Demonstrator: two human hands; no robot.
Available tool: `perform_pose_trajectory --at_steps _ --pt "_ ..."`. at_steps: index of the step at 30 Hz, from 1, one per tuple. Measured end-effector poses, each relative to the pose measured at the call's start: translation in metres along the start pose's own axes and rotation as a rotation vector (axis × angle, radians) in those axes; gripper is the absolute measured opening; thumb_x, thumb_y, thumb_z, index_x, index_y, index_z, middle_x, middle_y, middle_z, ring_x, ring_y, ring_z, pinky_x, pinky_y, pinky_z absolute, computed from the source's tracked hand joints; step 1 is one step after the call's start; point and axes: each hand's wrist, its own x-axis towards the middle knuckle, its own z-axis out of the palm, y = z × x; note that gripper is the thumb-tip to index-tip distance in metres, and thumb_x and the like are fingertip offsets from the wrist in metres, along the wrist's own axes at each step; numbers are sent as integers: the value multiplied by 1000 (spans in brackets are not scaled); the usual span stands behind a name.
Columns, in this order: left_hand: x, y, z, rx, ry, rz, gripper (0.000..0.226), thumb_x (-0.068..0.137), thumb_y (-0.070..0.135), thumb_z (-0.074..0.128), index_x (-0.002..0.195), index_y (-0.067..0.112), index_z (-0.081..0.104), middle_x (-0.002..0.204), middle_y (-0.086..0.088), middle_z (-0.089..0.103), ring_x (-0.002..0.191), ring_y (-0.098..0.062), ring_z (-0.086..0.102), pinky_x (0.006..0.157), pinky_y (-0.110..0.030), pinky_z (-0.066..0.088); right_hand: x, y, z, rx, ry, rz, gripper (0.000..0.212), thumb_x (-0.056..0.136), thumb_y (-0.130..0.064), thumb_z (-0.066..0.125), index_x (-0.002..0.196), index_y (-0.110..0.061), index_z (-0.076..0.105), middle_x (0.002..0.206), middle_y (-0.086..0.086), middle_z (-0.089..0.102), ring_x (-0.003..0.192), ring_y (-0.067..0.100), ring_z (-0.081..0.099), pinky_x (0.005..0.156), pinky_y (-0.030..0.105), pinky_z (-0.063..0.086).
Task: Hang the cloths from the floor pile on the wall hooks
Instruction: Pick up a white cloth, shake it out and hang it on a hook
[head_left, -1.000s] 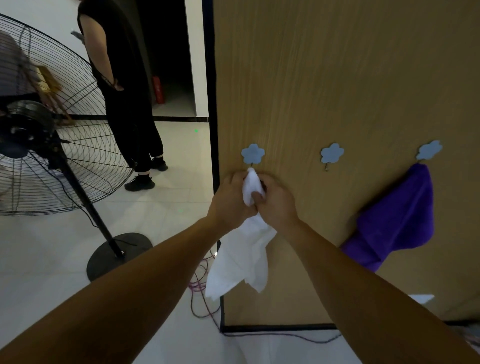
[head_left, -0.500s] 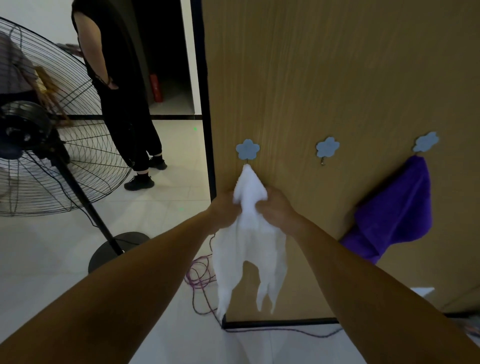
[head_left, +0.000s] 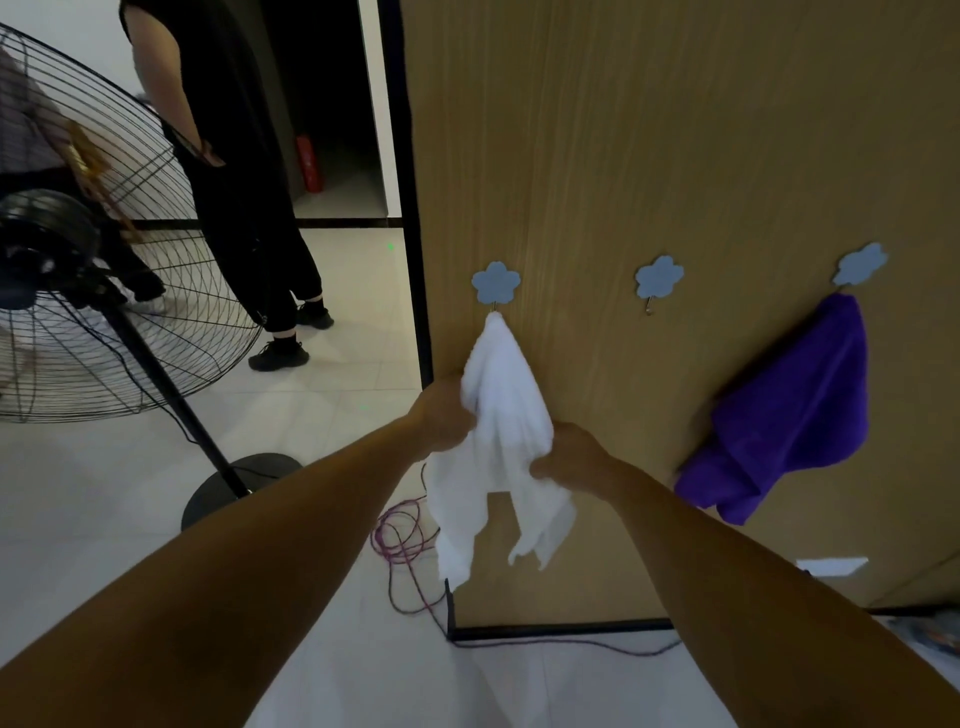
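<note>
A white cloth (head_left: 501, 415) hangs by its top from the left blue flower-shaped hook (head_left: 495, 283) on the wooden wall panel (head_left: 649, 156). My left hand (head_left: 441, 415) grips the cloth's left edge and my right hand (head_left: 571, 457) grips its right edge, both well below the hook. The middle hook (head_left: 658, 278) is bare. A purple cloth (head_left: 789, 415) hangs from the right hook (head_left: 860, 264). The floor pile is out of sight.
A large black pedestal fan (head_left: 104, 270) stands on the tiled floor at left, its round base (head_left: 234, 488) near my left arm. A person in black (head_left: 228, 171) stands behind it. Purple cable (head_left: 400, 530) coils on the floor by the panel's corner.
The white cloth's top went onto the left hook. My hands slid down from the hook to the cloth's sides, and the cloth spread out between them.
</note>
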Motion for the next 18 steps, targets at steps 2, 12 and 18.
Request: perform_pose_trajectory --at_steps 2,12,18 --pt "2 -2 0 4 18 1 23 89 6 58 113 4 59 112 -11 59 105 -23 55 86 -28 43 0 8 -1 -126 -33 5 63 83 -26 71 139 -12 47 130 8 58 113 24 58 88 31 48" --pt "11 32 5 -163 342 101 49 91 35 59 131 11 45 106 7 50 96 -12 51 68 -15 37 -2 -2 11 -54 327 -339 48 94 -37 55 138 -19 46 125 2 61 112 21 58 90 27 41" --pt "9 27 6 -86 229 116 50 100 29 46 143 7 32 135 -11 49 120 -23 49 86 -23 35 -12 53 36 -147 42 -98 53 99 -33 47 149 -20 32 145 4 48 130 24 47 108 35 36"
